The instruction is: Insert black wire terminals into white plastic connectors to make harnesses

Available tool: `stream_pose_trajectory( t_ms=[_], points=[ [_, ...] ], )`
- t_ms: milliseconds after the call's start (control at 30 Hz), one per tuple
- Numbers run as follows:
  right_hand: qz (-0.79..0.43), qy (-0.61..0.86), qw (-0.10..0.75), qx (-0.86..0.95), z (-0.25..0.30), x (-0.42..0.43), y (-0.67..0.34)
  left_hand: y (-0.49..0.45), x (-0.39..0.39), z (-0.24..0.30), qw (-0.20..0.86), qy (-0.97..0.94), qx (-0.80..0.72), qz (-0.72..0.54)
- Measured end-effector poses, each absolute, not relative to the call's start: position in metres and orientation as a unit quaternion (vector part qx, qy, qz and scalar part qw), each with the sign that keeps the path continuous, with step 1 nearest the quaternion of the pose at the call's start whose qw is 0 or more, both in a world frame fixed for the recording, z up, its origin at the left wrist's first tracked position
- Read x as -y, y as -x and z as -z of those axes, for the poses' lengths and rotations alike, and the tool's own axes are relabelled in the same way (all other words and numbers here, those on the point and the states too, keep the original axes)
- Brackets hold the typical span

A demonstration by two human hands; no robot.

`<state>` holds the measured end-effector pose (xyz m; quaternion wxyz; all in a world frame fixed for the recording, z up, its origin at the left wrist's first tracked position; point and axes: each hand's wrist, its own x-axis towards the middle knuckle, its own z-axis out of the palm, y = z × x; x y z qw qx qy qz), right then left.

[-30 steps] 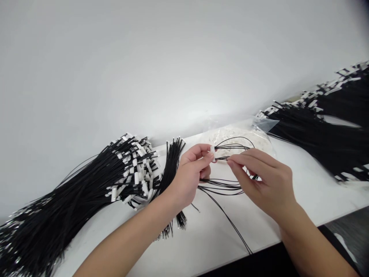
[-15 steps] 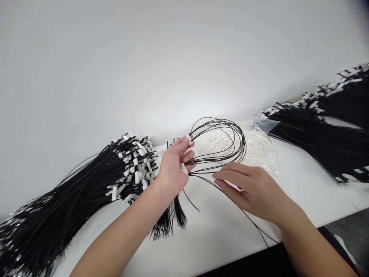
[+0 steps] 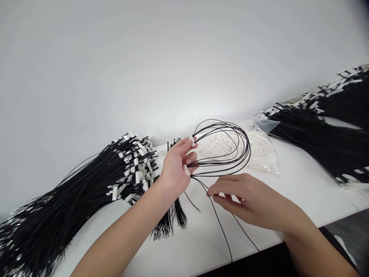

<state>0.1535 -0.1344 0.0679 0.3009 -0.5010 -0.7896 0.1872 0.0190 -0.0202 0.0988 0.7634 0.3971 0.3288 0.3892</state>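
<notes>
Fingers (image 3: 184,145): left hand (image 3: 175,169) clamped on both ends of the loop (image 3: 248,154); right hand (image 3: 253,202) pinched on a loose wire (image 3: 221,231).
Loop: held up over the table (image 3: 302,182), just before the bag (image 3: 272,166).
Risk: I'd guess the thin wire could slip the pinch, or tangle in the loop.
Bag: clear, lying flat, full of white plugs (image 3: 259,148).

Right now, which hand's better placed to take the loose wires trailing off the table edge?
Right, probably: the right hand has its fingertips pinched at the loose wires, while the left hand is full, holding the wire loop by its white connectors.
</notes>
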Motion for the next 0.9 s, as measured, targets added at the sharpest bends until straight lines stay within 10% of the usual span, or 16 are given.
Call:
stream_pose_trajectory(
  t_ms=[367,667,900],
  points=[
    [-0.539,0.312,0.536,0.57,-0.073,0.15,-0.191,-0.018,0.021,-0.099,0.752,-0.42,-0.324,-0.392],
    [-0.23,0.403,0.842,0.274,-0.079,0.135,-0.205,-0.019,0.02,-0.095,0.723,-0.467,-0.329,-0.388],
    [-0.199,0.426,0.826,0.311,-0.079,0.135,-0.213,-0.02,0.02,-0.092,0.708,-0.492,-0.32,-0.392]
  ],
)
